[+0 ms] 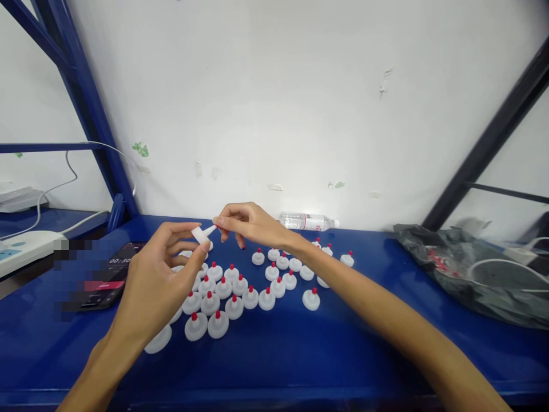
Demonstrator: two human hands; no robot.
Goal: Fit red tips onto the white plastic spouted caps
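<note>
My left hand [156, 277] pinches the wide, ribbed base of a white nozzle cap [201, 234], held tilted above the table with its spout pointing right. At the spout's end, my right hand [251, 224] is closed, thumb and forefinger on a small red tip cap that shows only in part. Below and around the hands stand several white nozzle caps [223, 288], most topped with a red tip. One more white nozzle cap [158, 340] lies beside my left wrist, its top hidden by the arm.
The blue table [274, 360] meets a white wall. A clear plastic bottle [306, 221] lies at the back. On the right is a dark plastic bag [467, 286] with red pieces inside. A phone [109, 277] showing a timer and a white power strip [28, 249] are on the left.
</note>
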